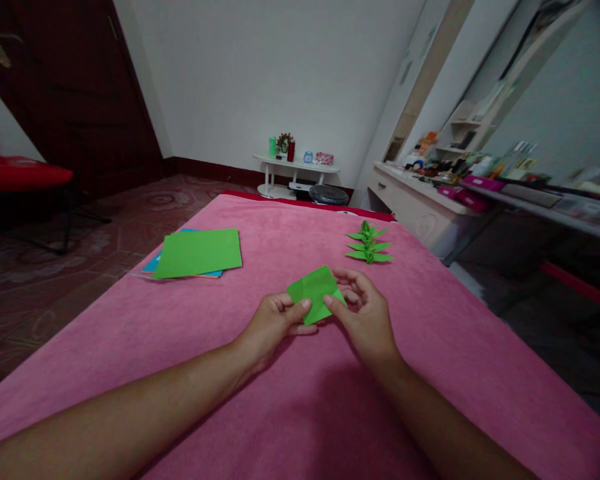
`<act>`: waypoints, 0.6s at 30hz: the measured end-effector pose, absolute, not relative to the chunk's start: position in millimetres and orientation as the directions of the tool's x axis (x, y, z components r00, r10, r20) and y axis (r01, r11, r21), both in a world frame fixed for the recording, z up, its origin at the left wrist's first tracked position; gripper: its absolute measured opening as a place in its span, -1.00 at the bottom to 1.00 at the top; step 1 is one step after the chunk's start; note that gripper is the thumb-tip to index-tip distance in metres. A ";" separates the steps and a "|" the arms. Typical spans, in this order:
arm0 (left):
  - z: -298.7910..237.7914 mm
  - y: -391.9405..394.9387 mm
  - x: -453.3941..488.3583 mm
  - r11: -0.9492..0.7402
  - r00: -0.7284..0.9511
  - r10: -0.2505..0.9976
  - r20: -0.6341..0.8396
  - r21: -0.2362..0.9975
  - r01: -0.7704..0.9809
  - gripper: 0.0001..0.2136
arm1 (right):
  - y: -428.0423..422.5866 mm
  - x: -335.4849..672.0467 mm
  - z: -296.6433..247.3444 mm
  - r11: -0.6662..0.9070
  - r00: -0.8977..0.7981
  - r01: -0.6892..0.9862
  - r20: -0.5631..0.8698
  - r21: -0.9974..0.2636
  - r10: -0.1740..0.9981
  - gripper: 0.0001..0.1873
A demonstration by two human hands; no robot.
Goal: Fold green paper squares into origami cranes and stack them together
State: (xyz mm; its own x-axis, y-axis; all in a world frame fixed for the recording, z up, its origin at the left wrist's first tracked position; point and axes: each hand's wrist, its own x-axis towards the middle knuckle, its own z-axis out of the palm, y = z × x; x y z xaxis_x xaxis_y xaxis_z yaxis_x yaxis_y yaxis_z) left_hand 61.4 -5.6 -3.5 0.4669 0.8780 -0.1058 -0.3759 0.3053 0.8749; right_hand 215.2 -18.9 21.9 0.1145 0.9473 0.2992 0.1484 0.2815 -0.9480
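Observation:
A small green square of folded paper [316, 291] is held between both hands above the pink cloth [280, 407]. My left hand [280, 320] pinches its lower left side, thumb on top and fingers beneath. My right hand [367, 313] grips the lower right edge with the thumb on the face, its fingers curled behind. Faint creases cross the paper. Beyond my right hand lie green folded paper pieces [369, 252] with pointed, leaf-like tips, set in a row.
Left on the cloth rests a stack of paper sheets, green on top [200, 252] with blue [153, 264] below. A small white table [300, 163] stands by the far wall. A cluttered dresser [420, 193] runs along the right; a red seat [25, 175] is at the left.

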 end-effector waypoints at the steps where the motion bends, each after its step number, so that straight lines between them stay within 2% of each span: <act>1: -4.4 -5.1 61.6 0.304 0.460 0.882 -0.103 0.870 -0.389 -0.70 | -19.2 215.2 21.6 0.288 0.120 0.132 0.304 -0.948 0.945 -0.62; 3: -5.8 -4.6 61.8 0.303 0.459 0.883 -0.098 0.866 -0.397 -0.70 | -19.3 216.0 21.6 0.321 0.131 0.153 0.342 -0.934 0.931 -0.63; 9: -6.5 -6.4 61.6 0.288 0.476 0.877 -0.070 0.869 -0.403 -0.70 | -18.2 220.0 24.4 0.463 0.088 0.365 0.525 -0.808 0.847 -0.61; 18: -5.6 -5.9 61.5 0.285 0.464 0.882 -0.075 0.870 -0.402 -0.70 | -24.7 216.1 32.7 0.549 0.074 0.417 0.629 -0.725 0.774 -0.74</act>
